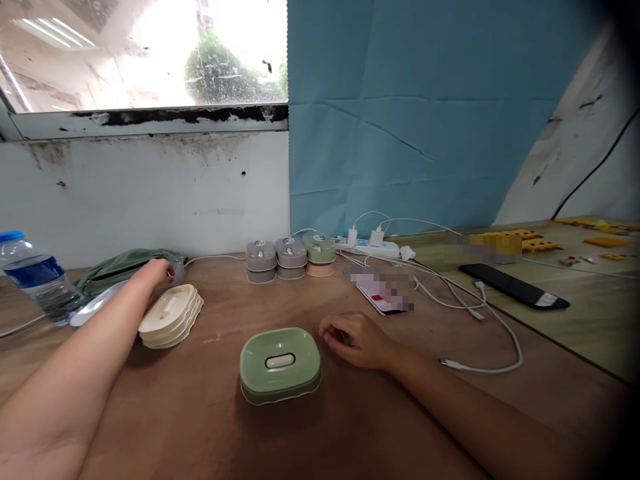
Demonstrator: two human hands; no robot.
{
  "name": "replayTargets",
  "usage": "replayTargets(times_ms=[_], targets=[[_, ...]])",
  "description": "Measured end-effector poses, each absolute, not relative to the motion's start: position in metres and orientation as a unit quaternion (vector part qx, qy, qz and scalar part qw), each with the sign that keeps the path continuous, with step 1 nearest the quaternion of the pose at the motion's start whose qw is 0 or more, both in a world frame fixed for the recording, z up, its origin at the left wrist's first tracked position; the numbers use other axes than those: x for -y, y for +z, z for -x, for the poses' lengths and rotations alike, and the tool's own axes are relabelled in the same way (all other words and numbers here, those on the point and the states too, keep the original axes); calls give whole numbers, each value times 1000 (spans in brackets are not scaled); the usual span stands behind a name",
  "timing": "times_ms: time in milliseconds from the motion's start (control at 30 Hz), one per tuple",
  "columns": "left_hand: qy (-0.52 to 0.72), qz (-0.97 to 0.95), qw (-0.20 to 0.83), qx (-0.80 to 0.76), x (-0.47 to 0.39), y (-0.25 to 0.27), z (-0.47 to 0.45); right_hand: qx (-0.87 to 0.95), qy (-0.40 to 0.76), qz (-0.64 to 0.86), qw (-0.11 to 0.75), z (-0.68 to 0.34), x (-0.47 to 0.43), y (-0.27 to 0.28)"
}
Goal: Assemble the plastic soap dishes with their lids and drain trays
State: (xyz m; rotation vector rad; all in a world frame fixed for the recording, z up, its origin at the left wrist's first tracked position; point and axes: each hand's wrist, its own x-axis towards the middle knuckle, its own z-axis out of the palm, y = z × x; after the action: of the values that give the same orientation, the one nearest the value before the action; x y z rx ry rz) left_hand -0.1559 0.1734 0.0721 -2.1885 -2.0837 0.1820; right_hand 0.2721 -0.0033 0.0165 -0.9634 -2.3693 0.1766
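Observation:
On the left, my left hand point(163, 271) reaches down at a clear plastic bag or tub point(177, 265), its fingers bent and the tips hidden. Whatever they grip cannot be made out. Just in front of that hand lies a stack of cream oval lids point(171, 312) with wavy rims. A green oval lid-like piece point(280, 379), with a cream bar set in its middle slot, rests on the table before me. Close to its right side, but apart from it, my right hand point(357, 340) rests on the table with fingers loosely curled in and nothing visible in them.
Grey and green lidded boxes point(291, 259) stand along the wall. A power strip point(370, 248) with white cables, a phone point(379, 293) and a black device point(515, 287) lie to the right. A water bottle point(40, 277), green pouch point(117, 269) and white dish point(97, 307) are at left.

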Motion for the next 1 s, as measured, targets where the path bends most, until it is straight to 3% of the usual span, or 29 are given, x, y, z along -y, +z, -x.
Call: replayTargets(times_ms=[1000], targets=[[48,710,36,701,-150,90,138,885,88,372,267,-273,2,14]])
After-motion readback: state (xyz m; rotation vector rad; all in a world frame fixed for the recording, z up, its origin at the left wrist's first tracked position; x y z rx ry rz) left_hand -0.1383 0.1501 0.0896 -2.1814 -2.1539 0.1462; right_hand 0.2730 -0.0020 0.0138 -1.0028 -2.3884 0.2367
